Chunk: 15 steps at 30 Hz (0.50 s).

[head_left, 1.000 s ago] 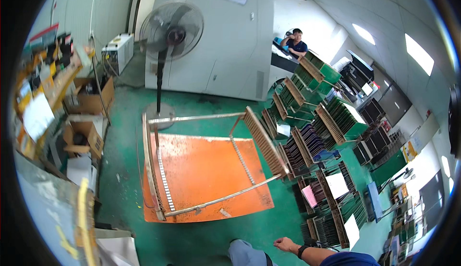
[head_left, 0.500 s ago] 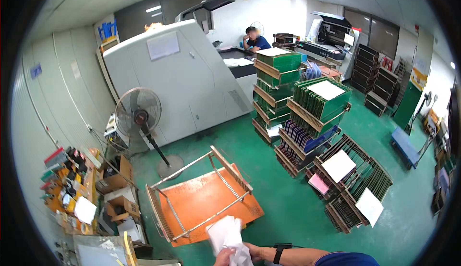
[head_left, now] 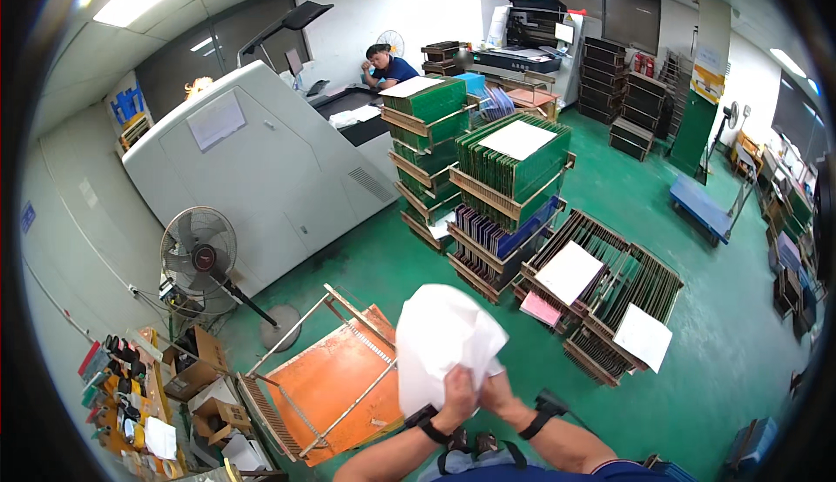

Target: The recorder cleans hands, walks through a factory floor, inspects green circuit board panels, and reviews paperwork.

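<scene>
White paper [head_left: 446, 330], one sheet or several, rises in front of me, curved and creased at its lower end. My left hand [head_left: 459, 395] is closed round its bottom edge, thumb and fingers gripping it. Beside it my right hand [head_left: 496, 392] is closed at the paper's lower right corner; some of its fingers are hidden behind the sheet. To the left of the paper, a metal slotted rack frame [head_left: 277, 430] rests on an orange platform [head_left: 335, 376], which the paper partly covers.
Slotted racks of green boards [head_left: 514, 164] are stacked ahead, beside low racks [head_left: 623, 295] topped with white sheets. A standing fan [head_left: 202, 256] is at left, near a large grey machine [head_left: 279, 168]. One person [head_left: 389, 68] sits behind it. A blue trolley [head_left: 701, 208] stands right.
The paper has come up and spread out wider, and both forearms now reach farther into view. My view has turned to the right.
</scene>
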Each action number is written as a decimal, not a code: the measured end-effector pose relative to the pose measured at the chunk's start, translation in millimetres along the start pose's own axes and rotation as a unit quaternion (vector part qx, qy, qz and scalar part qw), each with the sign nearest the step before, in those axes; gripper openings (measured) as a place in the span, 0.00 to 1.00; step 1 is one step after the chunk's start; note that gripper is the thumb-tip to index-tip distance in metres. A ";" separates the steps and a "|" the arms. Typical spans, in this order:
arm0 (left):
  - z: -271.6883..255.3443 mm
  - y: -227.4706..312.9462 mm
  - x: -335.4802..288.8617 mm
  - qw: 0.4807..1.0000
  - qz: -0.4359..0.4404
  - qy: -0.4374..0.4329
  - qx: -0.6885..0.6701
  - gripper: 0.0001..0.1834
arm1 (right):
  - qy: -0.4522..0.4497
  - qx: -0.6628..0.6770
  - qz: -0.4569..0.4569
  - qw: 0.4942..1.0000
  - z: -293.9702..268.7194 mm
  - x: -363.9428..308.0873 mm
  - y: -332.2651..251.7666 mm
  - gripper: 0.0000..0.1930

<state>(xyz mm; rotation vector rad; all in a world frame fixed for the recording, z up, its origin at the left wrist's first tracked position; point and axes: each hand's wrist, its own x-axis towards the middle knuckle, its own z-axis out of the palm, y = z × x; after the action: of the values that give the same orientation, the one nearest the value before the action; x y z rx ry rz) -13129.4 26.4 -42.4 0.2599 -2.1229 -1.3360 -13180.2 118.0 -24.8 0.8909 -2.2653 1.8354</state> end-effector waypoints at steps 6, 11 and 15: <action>-49.8 92.3 85.2 0.963 0.242 -0.100 -0.058 0.23 | -0.028 -0.096 -0.004 0.995 -65.0 41.6 -47.8 0.17; -34.6 116.4 93.2 0.884 0.036 -0.261 -0.386 0.30 | 0.162 0.221 0.069 0.959 -18.6 53.3 -68.7 0.29; -38.4 121.3 104.7 0.933 0.169 -0.239 -0.210 0.20 | 0.170 0.282 0.085 0.941 -8.8 31.7 -58.1 0.25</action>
<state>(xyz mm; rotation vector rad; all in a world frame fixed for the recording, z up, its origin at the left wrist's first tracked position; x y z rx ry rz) -13171.8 6.1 115.5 -0.6403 -2.0451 -1.7091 -13180.4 107.9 41.2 0.3756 -1.6765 2.5435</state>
